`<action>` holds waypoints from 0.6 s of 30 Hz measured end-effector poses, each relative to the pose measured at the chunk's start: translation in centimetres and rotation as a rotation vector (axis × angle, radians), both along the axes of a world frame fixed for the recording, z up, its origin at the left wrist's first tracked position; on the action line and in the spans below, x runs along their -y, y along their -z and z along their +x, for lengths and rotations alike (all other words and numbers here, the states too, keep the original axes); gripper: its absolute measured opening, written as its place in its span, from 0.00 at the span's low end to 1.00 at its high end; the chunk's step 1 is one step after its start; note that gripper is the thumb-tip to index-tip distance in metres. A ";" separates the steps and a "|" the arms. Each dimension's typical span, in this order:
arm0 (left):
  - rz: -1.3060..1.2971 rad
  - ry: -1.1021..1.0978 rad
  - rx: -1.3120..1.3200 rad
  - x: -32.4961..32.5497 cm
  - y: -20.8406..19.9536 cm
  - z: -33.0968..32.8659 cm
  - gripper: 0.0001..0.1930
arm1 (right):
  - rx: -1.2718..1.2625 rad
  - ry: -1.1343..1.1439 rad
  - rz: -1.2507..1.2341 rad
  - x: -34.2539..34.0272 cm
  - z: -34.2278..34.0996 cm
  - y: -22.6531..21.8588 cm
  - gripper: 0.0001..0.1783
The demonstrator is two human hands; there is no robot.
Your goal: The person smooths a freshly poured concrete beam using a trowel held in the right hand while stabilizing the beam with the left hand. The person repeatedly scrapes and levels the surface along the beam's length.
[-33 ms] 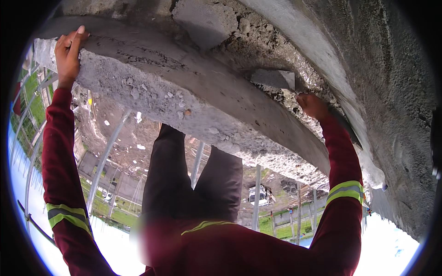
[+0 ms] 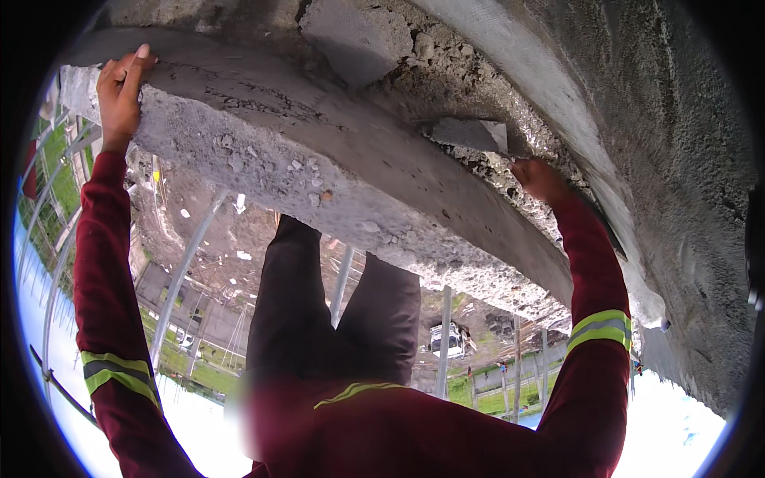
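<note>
My left hand (image 2: 122, 99) is closed over the edge of a grey concrete ledge (image 2: 382, 167), at its far left end. The fingers bend over the ledge's top. On the right, my right hand (image 2: 543, 182) is in a fist around the handle end of a trowel (image 2: 468, 135). Its flat grey blade points left, low over wet, rough mortar (image 2: 530, 131) in the channel behind the ledge. Most of the handle is hidden in my fist. A smooth grey slab-like patch (image 2: 358, 44) lies farther back in that channel.
A rough concrete wall (image 2: 677, 199) curves up on the right. Crumbs of rubble (image 2: 299, 171) lie along the ledge's near face. Below the ledge are upright metal poles (image 2: 444, 342), a white vehicle (image 2: 450, 341) and ground far down.
The trowel blade has shifted very slightly left. My left hand has barely moved, still on the ledge.
</note>
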State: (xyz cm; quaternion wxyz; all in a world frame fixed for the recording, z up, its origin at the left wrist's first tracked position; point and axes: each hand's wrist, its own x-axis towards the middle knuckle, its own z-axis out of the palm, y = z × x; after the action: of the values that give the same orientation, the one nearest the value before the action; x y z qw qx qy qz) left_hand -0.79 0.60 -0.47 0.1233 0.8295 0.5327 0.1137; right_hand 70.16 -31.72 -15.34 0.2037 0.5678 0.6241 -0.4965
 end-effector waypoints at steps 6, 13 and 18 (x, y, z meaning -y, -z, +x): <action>-0.016 -0.027 0.054 0.3 -0.4 1.1 0.19 | -0.094 -0.003 -0.118 -7.9 -5.6 -1.8 0.28; 0.003 0.021 -0.006 0.4 -1.3 2.3 0.21 | -0.103 -0.023 -0.006 -10.0 -5.9 -10.2 0.29; 0.013 0.043 -0.034 0.5 -1.2 2.7 0.22 | -0.163 0.167 0.237 -5.6 -5.1 -21.0 0.27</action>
State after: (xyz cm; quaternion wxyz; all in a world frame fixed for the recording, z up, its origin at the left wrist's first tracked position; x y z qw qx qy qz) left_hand 1.94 0.12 0.72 0.1115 0.8434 0.5159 0.1004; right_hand 65.06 -26.15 5.62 0.0423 0.5957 0.6434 -0.4789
